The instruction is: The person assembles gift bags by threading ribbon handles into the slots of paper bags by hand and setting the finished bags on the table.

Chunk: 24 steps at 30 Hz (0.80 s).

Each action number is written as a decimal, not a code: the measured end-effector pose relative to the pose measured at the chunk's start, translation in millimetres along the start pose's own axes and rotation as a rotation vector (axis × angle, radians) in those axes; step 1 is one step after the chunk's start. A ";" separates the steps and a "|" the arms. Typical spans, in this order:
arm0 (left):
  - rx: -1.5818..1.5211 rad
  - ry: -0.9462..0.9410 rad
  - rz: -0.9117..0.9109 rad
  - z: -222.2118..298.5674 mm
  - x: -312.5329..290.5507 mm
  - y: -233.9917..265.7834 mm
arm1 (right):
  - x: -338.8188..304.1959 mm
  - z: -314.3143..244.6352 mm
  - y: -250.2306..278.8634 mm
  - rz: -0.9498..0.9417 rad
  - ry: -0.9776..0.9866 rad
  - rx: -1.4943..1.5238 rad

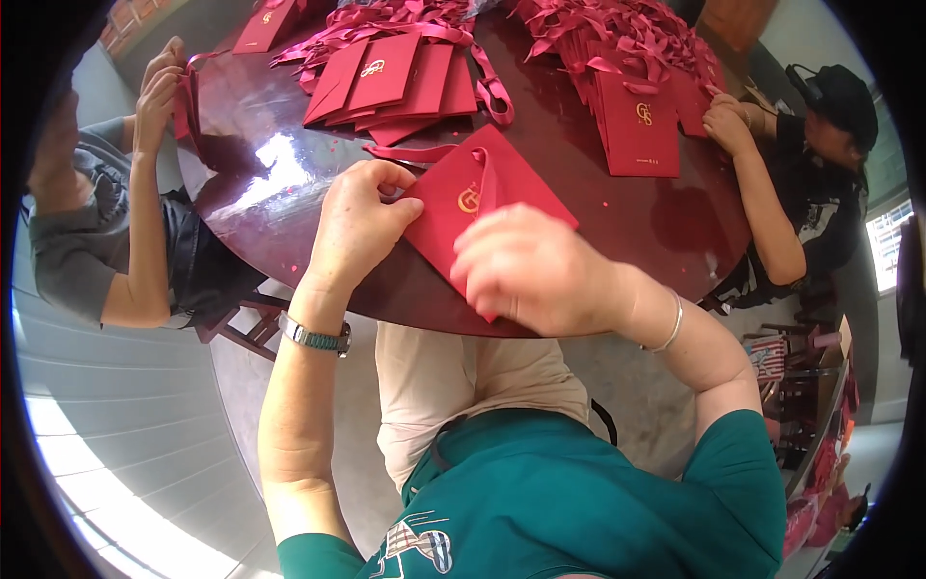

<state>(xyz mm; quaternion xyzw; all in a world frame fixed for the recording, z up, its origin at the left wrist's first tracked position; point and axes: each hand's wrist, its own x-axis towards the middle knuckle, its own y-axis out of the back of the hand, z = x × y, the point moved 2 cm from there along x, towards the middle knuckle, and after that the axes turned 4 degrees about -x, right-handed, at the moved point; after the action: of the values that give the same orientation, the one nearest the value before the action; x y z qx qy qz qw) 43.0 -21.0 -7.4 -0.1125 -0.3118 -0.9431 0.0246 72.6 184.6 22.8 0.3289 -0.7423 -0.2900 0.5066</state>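
A red paper gift bag (436, 214) with a gold emblem lies turned cornerwise on the round table before me. My left hand (362, 217) pinches its left corner between thumb and forefinger. Over the bag's front runs a red ribbon (488, 176), which passes down under my right hand; another length trails left from the top edge. My right hand (535, 270) is over the lower right of the bag, its curled fingers blurred by motion. Whether they grip the ribbon does not show.
The dark, glossy table (289, 217) carries a fanned pile of red bags (386, 82) and a standing row of ribboned bags (641, 130) at the far right. One person (96, 212) sits at left, another (830, 183) at right, both handling red bags.
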 end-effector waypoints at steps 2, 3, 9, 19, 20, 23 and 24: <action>-0.070 0.069 -0.019 11.3 0.6 1.4 | 10.0 21.9 6.9 0.151 -0.138 -0.044; -0.108 0.037 -0.013 15.9 0.4 2.3 | 19.0 34.7 8.3 0.267 -0.155 -0.070; -0.305 0.148 -0.132 39.7 7.0 8.7 | 33.8 67.2 7.8 0.161 -0.064 -0.381; -0.978 0.242 -0.251 28.1 20.4 -14.2 | 29.0 78.1 24.7 0.366 -0.087 -0.366; -1.023 0.238 -0.274 24.2 24.4 -17.3 | 29.5 78.3 26.1 0.385 -0.081 -0.363; -1.017 0.289 -0.339 25.3 30.2 -20.1 | 28.8 79.9 27.2 0.390 -0.074 -0.363; -1.020 0.294 -0.341 23.7 31.8 -20.4 | 28.7 80.3 26.6 0.381 -0.067 -0.365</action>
<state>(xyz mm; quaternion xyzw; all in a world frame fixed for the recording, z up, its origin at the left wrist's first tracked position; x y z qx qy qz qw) 14.3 10.2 6.4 0.0748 0.1773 -0.9709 -0.1428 -16.1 186.3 33.6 0.0765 -0.7426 -0.3294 0.5781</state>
